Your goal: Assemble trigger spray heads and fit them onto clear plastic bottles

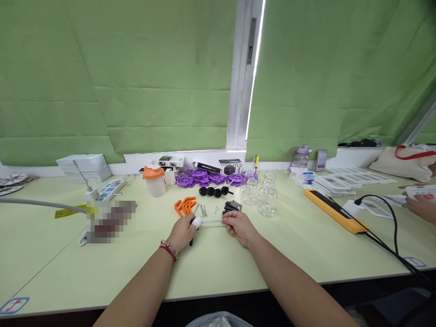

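- Left hand [184, 231], with white tape on one fingertip, closed around one end of a thin metal rod [211, 221]; a dark tool handle [191, 240] poking out below that hand.
- Right hand [238, 226] pinching the other end of the rod, fingers curled.
- Rod held level between both hands, just above the pale green table [306, 254].
- Rod itself slim, straight, silver and shiny, with no visible bend.
- For good work, probably best kept straight and steady, gripped near both ends, never forced sideways.
- Just beyond the left hand: orange brackets [185, 205] and loose screws [203, 210].
- Just beyond the right hand: a small black part [233, 206].
- Farther ahead: black knobs [214, 191], purple wheels [204, 178], glass jars [262, 193].
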{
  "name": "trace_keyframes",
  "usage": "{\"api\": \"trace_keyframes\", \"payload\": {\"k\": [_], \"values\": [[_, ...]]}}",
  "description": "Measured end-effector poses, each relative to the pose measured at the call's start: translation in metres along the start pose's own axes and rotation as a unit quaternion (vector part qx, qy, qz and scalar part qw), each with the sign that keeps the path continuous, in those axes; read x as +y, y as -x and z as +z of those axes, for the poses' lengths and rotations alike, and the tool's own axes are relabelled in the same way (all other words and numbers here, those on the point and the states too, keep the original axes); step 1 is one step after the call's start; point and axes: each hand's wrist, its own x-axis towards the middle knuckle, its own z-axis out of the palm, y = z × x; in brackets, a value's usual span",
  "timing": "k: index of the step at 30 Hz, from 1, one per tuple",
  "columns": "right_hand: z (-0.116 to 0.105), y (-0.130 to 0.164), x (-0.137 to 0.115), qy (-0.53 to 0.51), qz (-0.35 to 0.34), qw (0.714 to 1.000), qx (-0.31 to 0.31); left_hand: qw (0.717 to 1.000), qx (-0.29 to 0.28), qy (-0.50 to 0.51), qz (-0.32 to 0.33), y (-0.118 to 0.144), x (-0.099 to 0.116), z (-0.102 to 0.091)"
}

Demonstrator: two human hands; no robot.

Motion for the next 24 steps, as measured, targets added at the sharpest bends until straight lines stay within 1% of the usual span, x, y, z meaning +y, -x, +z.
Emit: {"api": "trace_keyframes", "payload": {"k": [11,18,24], "values": [[-0.0009,0.0044,-0.0032,0.018,-0.001,1.0,-0.024,1.0,-0.001,0.022,-0.002,-0.0011,-0.0009,-0.0019],[-0.0009,0.0041,-0.0022,0.034,-0.004,0.999,-0.031,0.999,-0.004,0.032,-0.007,0.0007,0.0016,-0.0024],[0.0006,0.0055,-0.0035,0.048,-0.003,0.998,-0.029,0.999,0.0,0.036,-0.002,0.0008,-0.0005,-0.0013]]}}
